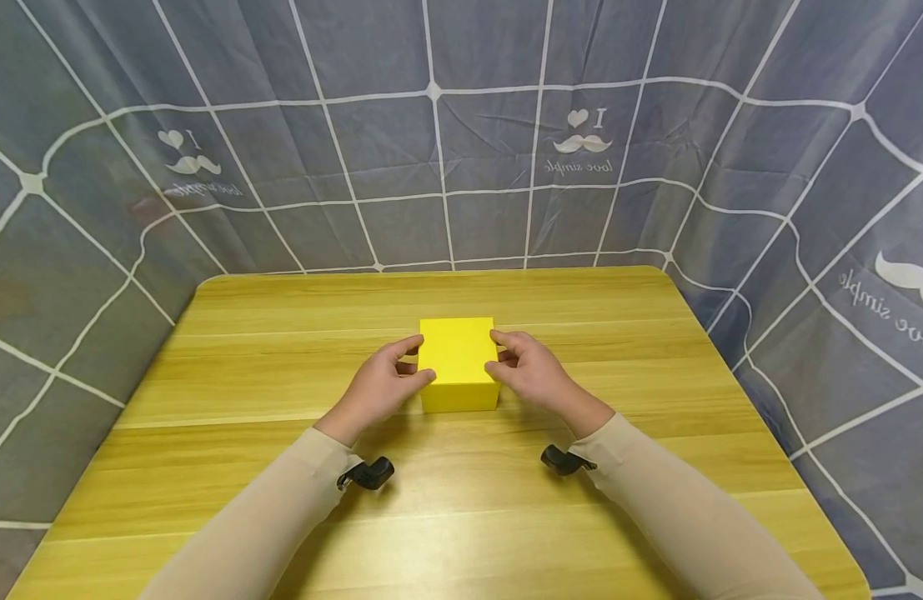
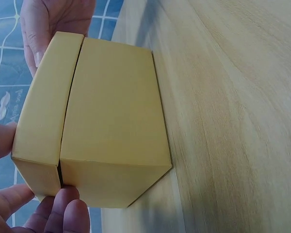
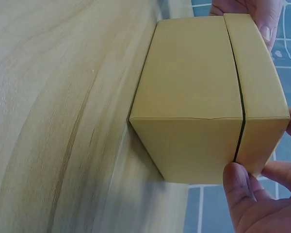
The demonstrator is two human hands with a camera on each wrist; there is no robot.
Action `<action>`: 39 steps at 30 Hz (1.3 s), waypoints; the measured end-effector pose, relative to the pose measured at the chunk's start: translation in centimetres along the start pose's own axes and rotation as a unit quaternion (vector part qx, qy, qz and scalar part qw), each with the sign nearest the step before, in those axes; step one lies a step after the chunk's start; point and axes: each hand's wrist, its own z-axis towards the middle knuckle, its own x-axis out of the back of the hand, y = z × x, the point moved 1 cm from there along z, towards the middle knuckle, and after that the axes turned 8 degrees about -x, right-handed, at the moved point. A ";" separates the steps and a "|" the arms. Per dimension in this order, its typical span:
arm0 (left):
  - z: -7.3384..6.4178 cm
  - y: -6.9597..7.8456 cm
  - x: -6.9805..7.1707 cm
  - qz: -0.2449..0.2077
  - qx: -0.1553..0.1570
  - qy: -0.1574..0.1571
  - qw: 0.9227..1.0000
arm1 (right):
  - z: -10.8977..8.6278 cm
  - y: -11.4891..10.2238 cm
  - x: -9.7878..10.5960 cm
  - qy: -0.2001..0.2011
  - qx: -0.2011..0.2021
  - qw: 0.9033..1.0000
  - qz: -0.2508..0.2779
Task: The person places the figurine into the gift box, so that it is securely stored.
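Note:
A yellow lidded box point(image 1: 458, 354) sits on the wooden table. Its lid point(image 2: 44, 109) covers the top part, and a thin dark seam, slightly wider near the left hand's fingers, parts it from the box's lower body point(image 3: 189, 73). At the left side my left hand point(image 1: 377, 383) grips the lid, thumb by the near top edge and fingertips along the side at the seam. My right hand point(image 1: 536, 375) holds the lid's right side in much the same way, one fingertip touching the seam in the right wrist view. What is inside the box is hidden.
The wood-grain table point(image 1: 281, 375) stretches around the box on every side. Grey curtains point(image 1: 378, 142) with white grid lines hang behind the table and along both sides. Black wrist straps or mounts point(image 1: 371, 473) stick out from the sleeves above the tabletop.

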 end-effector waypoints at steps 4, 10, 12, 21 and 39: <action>0.0 -0.2 -0.1 -0.003 0.001 0.001 1.000 | 0.0 0.0 0.0 0.001 0.002 1.000 -0.007; 0.0 -0.3 -0.1 -0.002 -0.002 0.002 1.000 | 0.0 0.0 -0.1 0.001 -0.002 1.000 -0.008; 0.0 -0.3 -0.1 -0.001 -0.002 0.002 1.000 | 0.0 0.0 -0.2 0.003 -0.004 1.000 -0.009; 0.0 -0.3 -0.1 -0.001 -0.002 0.005 1.000 | 0.0 -0.1 -0.2 0.004 -0.005 1.000 -0.011; -0.2 -1.2 -0.9 0.014 0.007 -0.006 1.000 | -0.2 0.8 -0.5 -0.011 -0.017 0.999 -0.027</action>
